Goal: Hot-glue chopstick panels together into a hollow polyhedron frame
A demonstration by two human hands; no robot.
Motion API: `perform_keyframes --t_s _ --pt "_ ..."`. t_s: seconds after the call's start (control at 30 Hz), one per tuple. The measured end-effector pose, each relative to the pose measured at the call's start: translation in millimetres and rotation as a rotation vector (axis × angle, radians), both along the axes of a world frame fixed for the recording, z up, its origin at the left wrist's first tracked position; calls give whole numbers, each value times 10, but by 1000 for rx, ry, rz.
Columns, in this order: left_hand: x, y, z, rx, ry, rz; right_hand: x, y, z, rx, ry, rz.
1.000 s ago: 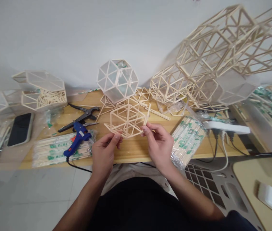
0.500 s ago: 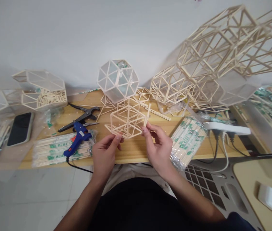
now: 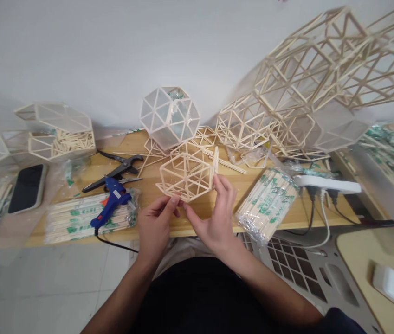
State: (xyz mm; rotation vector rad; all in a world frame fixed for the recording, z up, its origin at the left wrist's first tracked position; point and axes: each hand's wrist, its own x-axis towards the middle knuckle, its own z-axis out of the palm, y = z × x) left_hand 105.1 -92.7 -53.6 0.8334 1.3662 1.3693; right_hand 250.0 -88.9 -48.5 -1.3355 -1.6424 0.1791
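A small open frame of glued wooden sticks [image 3: 189,179], made of triangles, is held over the front of the table. My left hand [image 3: 155,223] pinches its lower edge between thumb and fingers. My right hand [image 3: 215,215] spans its lower right side, with the thumb at the bottom edge and the fingertips against the right edge. A short stick piece stands up from that right edge, above the right fingertips. Behind the frame rests a stick polyhedron with translucent panels [image 3: 164,113].
At left lie a blue glue gun [image 3: 115,202], black-handled pliers [image 3: 116,171], a packet of sticks [image 3: 66,218] and a phone [image 3: 27,188]. At right are another stick packet [image 3: 269,202], a white power strip [image 3: 329,183] and a tall stick lattice [image 3: 308,69] against the wall.
My right thumb has moved left and down along the frame's lower edge, and the right fingers have opened wider along its right side. The left hand still pinches the frame.
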Motion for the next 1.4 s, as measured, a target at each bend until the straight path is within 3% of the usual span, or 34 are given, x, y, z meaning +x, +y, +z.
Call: perform_keyframes --t_s 0.63,1.4 --pt "195 -88 -28 -59 -262 40 -18 101 -85 136 -21 -2" --pt "195 -114 -47 -20 -206 78 21 84 -100 151 -56 13"
